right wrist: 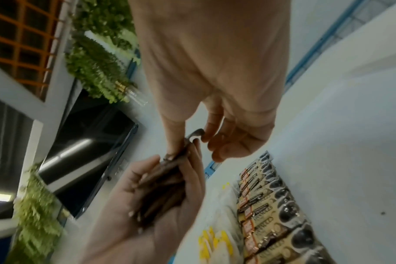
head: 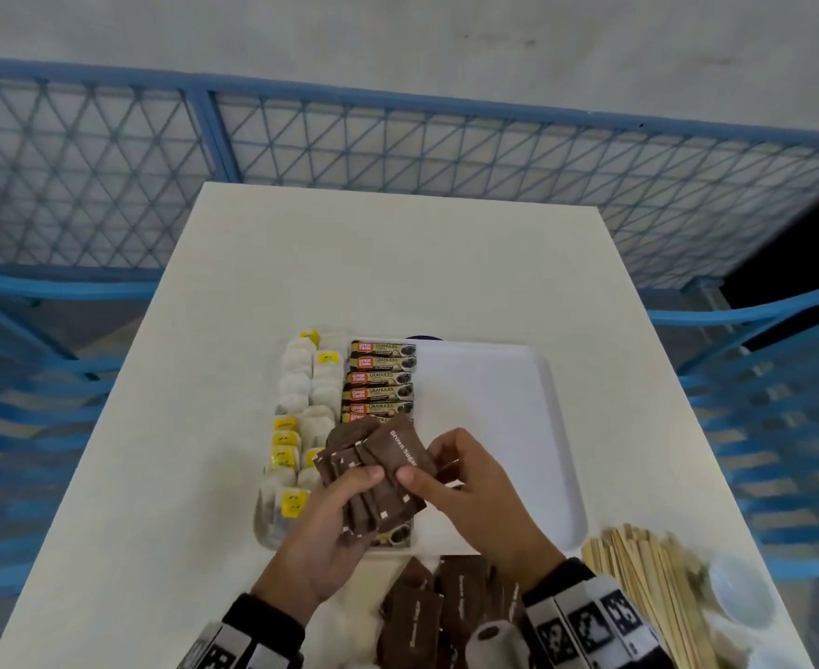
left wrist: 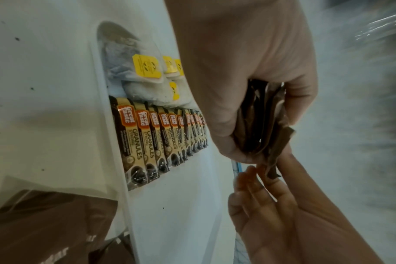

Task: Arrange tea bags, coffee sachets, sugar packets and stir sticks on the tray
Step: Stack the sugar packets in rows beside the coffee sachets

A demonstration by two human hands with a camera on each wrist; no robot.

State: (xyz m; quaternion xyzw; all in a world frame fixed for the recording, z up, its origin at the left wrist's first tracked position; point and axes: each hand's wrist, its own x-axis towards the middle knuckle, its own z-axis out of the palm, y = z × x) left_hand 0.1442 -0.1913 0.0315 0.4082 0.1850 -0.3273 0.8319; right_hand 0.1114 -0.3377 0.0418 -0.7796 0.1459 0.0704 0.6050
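Table [head: 397, 263], tray [head: 494, 403], sachets, packets: sorting in hand.
Tea bags [head: 301, 379] and coffee sachets [head: 381, 379] are laid in rows on the tray; sugar packets [head: 373, 480] are gripped in the left hand [head: 320, 533], the top one pinched by the right hand [head: 470, 480].

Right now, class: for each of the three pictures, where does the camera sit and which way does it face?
Head: worn on the head, faces forward and down at the table and tray; both hands and sleeves show.
Left wrist: looks along the left hand, which grips brown sugar packets above the tray.
Right wrist: looks along the right hand, which pinches one packet from the stack.
Shared: all three show the coffee sachets, the tea bags and both hands on the sugar packets.
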